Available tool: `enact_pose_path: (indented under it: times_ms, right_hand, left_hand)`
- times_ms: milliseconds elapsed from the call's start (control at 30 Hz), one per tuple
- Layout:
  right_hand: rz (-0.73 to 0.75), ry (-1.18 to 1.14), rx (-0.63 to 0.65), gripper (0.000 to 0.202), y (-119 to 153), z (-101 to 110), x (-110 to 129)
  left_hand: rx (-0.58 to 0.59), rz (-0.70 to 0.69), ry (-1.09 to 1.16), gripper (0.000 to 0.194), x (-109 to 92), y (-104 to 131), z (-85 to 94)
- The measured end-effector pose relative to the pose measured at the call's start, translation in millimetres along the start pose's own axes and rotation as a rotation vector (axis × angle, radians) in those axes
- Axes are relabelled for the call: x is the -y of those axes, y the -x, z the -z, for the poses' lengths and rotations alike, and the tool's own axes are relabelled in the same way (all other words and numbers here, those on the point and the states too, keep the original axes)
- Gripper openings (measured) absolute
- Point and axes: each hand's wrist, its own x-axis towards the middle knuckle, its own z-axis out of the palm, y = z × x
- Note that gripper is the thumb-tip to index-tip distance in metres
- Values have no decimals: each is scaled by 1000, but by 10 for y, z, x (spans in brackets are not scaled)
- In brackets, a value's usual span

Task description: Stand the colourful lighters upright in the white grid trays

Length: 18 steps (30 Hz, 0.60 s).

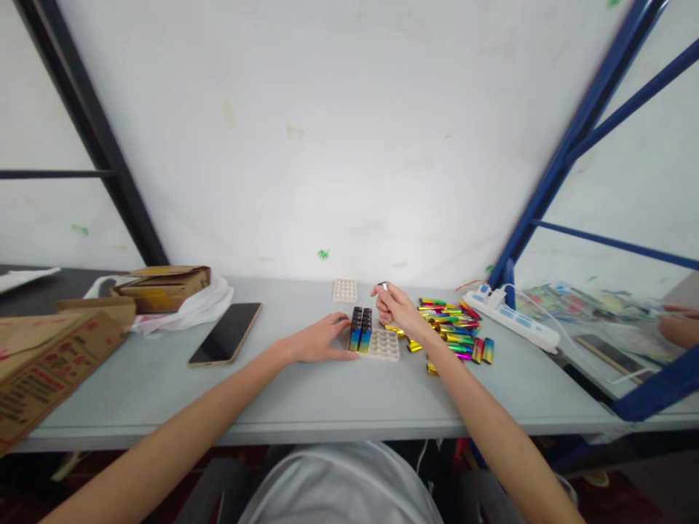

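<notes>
Black-topped lighters [360,340] stood upright in two rows on the left side of a white tray [385,346], right side unfilled. Left hand [322,340] lay beside them, grip loosely spread, fingertips at the outer row. Right hand [398,309] above the tray, grip closed on a metal-topped piece [384,286], mostly hidden. Pile of shiny coloured pieces [459,338] to the right; second tray [345,290] behind; phone [226,333] left on the table [328,400].
</notes>
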Motion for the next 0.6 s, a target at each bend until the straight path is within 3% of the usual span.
enact_pose_path:
  times_ms: [100, 267, 433, 600]
  right_hand:
    - [-10, 136, -105, 59, -8, -53, -95]
    - [132, 338, -276, 62, 8, -132, -219]
    - [124, 409, -350, 52, 19, -160, -264]
    - [142, 383, -330, 44, 33, -161, -252]
  left_hand:
    - [8, -6, -24, 72, 14, -1, -10]
    - [-6, -17, -47, 72, 11, 7, -6]
    - [10, -4, -41, 72, -7, 8, 12]
    - [22, 8, -39, 73, -16, 0, 14]
